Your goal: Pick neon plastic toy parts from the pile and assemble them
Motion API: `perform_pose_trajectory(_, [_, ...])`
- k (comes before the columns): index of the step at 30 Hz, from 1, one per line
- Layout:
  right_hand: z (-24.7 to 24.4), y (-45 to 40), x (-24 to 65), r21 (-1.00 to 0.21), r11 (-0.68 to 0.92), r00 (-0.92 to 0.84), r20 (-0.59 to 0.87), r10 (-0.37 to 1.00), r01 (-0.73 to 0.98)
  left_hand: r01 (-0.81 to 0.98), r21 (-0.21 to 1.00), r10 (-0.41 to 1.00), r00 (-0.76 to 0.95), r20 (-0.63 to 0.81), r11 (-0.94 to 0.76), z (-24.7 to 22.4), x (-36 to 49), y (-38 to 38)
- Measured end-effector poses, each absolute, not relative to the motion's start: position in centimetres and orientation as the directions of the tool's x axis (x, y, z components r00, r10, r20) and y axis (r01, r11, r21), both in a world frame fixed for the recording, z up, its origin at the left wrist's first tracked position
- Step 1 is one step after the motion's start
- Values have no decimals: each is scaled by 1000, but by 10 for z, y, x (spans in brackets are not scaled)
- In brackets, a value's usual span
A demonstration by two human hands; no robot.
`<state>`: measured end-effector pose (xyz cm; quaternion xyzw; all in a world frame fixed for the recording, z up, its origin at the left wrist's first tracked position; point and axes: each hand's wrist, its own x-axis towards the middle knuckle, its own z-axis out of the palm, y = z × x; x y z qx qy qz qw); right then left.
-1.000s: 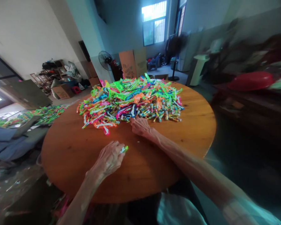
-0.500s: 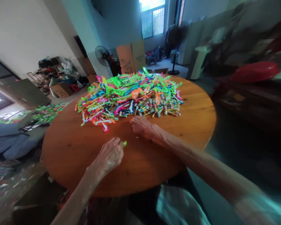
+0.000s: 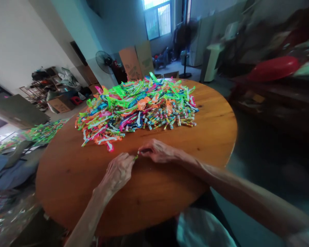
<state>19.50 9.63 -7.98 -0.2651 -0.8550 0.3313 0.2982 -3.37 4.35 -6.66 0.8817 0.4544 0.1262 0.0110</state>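
My left hand [image 3: 119,171] is closed on a small yellow-green piece [image 3: 136,157], whose end pokes out past the fingertips. Facing it, my right hand [image 3: 157,151] pinches a tiny whitish bit [image 3: 138,152] between thumb and forefinger. Its exact kind is too small to make out. The two sets of fingertips are close together, low over the round wooden table [image 3: 154,192]. Beyond them lies a heap of neon plastic pieces [image 3: 121,91] in green, orange, pink and blue, several with white strips. Short patterned tubes [image 3: 170,118] are spread along the heap's near right edge.
A person's grey-blue clothing [image 3: 12,171] shows at the left, beside another green heap [image 3: 45,132]. Cardboard boxes [image 3: 130,63] and a standing fan [image 3: 104,62] are behind the table. A red basin [image 3: 275,68] sits at the right. Clear plastic wrapping [image 3: 12,212] lies lower left.
My right hand has drawn back from the heap's near edge toward my left hand, now with a tiny whitish bit pinched. My left hand stays closed on its piece. The view has shifted slightly.
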Motion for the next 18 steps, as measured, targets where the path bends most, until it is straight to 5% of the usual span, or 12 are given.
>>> perform_pose_trajectory(10, [-82,99,204,-855,499,-667,290,686,142,750,246,787,558,261,-614,-72,-31,47])
perform_pose_trajectory(18, [-72,91,202,-978,202,-660,112,742,61,731,313,795,537,283,-606,-72,-32,45])
